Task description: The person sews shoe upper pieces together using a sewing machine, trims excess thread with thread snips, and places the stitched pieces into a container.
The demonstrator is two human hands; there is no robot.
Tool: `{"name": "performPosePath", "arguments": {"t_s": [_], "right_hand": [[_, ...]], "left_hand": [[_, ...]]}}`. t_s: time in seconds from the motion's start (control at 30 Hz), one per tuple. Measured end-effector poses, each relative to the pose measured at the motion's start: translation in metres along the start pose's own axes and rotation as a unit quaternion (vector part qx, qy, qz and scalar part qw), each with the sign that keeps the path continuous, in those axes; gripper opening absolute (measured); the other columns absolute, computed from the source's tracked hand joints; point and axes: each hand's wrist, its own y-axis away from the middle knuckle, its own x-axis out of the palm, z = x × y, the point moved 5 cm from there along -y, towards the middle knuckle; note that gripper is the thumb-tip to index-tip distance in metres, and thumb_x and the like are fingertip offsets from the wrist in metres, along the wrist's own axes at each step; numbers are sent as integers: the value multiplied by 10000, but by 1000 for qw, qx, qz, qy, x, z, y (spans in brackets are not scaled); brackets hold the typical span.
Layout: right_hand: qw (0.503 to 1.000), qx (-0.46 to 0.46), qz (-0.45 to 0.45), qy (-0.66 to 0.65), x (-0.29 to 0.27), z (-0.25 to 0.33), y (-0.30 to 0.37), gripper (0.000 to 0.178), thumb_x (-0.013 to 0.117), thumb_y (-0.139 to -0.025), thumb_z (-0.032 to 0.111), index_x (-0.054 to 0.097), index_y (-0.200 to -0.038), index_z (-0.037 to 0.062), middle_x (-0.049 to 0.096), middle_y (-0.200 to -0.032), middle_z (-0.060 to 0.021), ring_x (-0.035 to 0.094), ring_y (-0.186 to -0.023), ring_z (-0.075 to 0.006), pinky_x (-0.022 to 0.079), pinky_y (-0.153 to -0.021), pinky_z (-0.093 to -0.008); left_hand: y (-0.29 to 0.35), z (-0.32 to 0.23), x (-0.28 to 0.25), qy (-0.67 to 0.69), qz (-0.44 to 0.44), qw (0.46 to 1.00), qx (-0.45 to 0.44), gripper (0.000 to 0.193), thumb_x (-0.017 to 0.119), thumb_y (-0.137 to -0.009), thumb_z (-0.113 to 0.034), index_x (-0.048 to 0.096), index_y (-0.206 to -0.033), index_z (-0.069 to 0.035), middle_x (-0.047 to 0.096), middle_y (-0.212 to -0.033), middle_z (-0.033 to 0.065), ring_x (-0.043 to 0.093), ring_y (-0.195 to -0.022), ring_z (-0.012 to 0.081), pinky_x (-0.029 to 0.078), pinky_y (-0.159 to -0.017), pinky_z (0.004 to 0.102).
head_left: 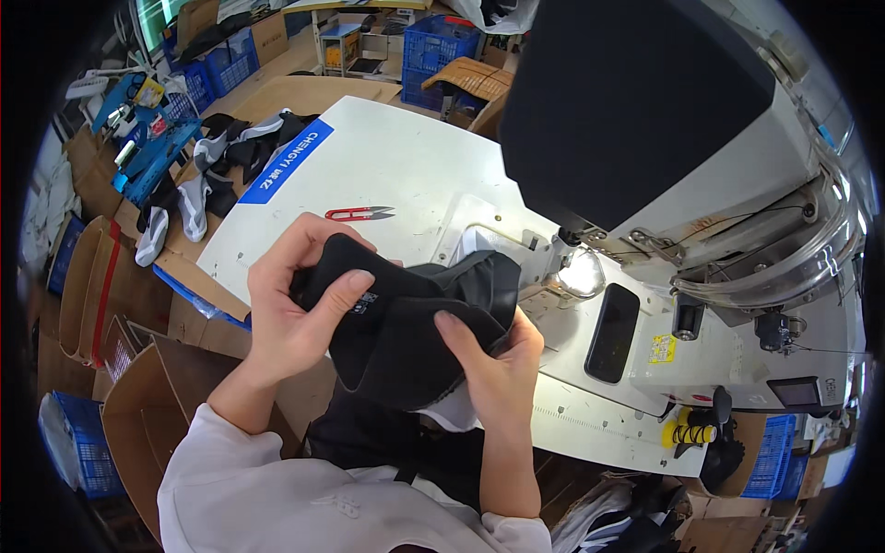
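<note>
A black shoe upper [396,355] of soft material, with a small pale print inside and a whitish part at its lower edge, is held up in front of me. My left hand [300,309] is closed on its left side, the thumb pressing on the inner face. On the right side, my right hand [493,359] grips it with the thumb on top and the other fingers hidden behind. The upper is folded open between both hands, just in front of the sewing machine [636,120] and its lit needle area [579,274].
Red-handled thread snips [359,214] lie on the white worktable [378,138]. A black phone [613,334] rests on the machine bed. Black and grey shoe uppers [195,205] are heaped at left, near cardboard boxes [138,424]. A yellow thread spool [687,433] stands at right.
</note>
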Motion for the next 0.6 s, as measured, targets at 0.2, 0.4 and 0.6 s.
{"name": "performPosePath", "arguments": {"t_s": [0.2,0.4,0.6], "right_hand": [[994,35,3,-102,-6,-11,13,261,752,-838,38,625,-1050,-43,695,-996,-86,660,-905,-141,532,-832,-275],[994,43,34,-98,-11,-21,23,389,735,-859,60,555,-1190,-39,664,-1098,-107,633,-1016,-170,511,-889,-294],[964,74,32,-253,9,-31,23,335,642,-892,31,554,-1210,-28,641,-1167,-135,623,-1082,-207,478,-962,-345]], "left_hand": [[12,13,-4,14,5,999,-37,184,659,-893,-48,548,-1020,26,659,-915,86,648,-878,133,477,-792,240],[15,20,-5,51,1,998,-43,183,650,-898,-47,535,-1024,17,640,-904,69,600,-836,96,450,-767,224],[18,23,-5,14,3,1000,-9,174,642,-885,-17,535,-1021,5,615,-890,48,555,-791,74,433,-733,211]]}}
